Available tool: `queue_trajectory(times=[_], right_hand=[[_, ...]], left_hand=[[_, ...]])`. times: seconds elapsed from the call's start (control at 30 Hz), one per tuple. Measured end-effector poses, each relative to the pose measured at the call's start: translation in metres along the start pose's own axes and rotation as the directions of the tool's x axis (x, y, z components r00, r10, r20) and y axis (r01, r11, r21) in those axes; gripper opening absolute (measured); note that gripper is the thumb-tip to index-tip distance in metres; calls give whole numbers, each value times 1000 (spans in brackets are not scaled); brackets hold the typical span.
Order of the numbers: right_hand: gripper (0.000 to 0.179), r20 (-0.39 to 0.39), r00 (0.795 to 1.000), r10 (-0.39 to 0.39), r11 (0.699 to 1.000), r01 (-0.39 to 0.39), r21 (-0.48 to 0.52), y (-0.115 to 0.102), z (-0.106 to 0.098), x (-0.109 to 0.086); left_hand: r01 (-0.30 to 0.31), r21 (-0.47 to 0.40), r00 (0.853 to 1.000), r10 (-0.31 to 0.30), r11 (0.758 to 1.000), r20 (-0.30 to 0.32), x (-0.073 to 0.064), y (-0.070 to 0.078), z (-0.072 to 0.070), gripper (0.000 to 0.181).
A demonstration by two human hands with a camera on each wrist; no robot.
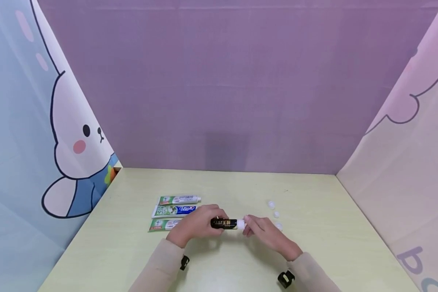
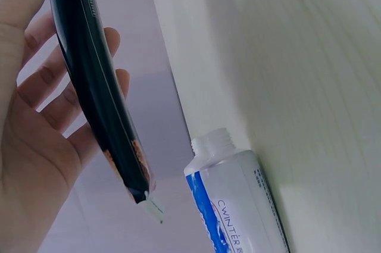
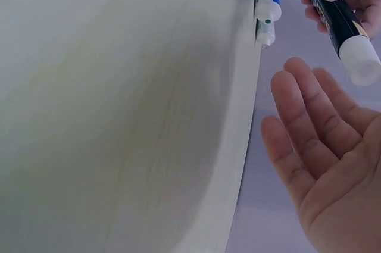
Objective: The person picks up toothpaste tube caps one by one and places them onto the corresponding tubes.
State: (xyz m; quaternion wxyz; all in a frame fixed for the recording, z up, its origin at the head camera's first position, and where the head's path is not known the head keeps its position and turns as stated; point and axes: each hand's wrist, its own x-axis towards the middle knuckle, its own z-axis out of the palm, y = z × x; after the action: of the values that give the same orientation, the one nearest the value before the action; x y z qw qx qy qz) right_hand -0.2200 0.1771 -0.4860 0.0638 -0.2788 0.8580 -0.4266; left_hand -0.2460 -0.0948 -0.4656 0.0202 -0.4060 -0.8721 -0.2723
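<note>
My left hand (image 1: 204,221) grips a black toothpaste tube (image 1: 223,223) with gold lettering, held level above the table. In the left wrist view, its thumb lies on one face of the tube, with fingers behind. A white cap (image 3: 361,61) sits on the tube's right end. My right hand (image 1: 264,231) is at that cap, fingertips right by its end in the head view. The right wrist view shows the right fingers (image 3: 312,116) extended and loosely bent beside the cap, palm bare; the thumb is out of frame there.
Left of the hands lie three toothpaste tubes in a stack of rows: a green-white one (image 1: 179,199), a blue-green one (image 1: 173,210) and another green-white one (image 1: 160,225). A threaded, uncapped neck (image 2: 214,141) shows on one. Several small white caps, including one (image 1: 271,205), lie at right.
</note>
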Motion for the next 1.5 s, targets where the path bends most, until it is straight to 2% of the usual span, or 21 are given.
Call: queue_trajectory(times=[0.13,0.27,0.37,0.5,0.8,1.03,1.5], right_hand=[[33,-21,1000,-10,1000,10,-2,0,-1,-1],[41,-46,998,-33,999,35,27,-2,-1,0],[44,-77,993,-86,996,89,29,-2,0,1],[38,-103,983,-150,988,153,28,-2,2,1],[30,-114,970,-214,976,216,1,-2,3,2],[27,-112,973,-202,979,203,1,0,5,2],[20,-96,989,-111,993,113,17,-3,4,2]], left_hand=[[5,3,1000,-5,1000,2,0,-2,-1,28],[2,10,1000,-2,1000,1,0,-4,-2,28],[1,12,1000,-1,1000,-3,0,-4,-3,28],[3,11,1000,-3,1000,-1,0,-4,-3,27],[-3,6,1000,3,1000,5,0,-3,-3,26],[15,2,1000,-15,1000,14,1,-4,-2,26],[16,-15,1000,-16,1000,5,-2,-3,-4,26]])
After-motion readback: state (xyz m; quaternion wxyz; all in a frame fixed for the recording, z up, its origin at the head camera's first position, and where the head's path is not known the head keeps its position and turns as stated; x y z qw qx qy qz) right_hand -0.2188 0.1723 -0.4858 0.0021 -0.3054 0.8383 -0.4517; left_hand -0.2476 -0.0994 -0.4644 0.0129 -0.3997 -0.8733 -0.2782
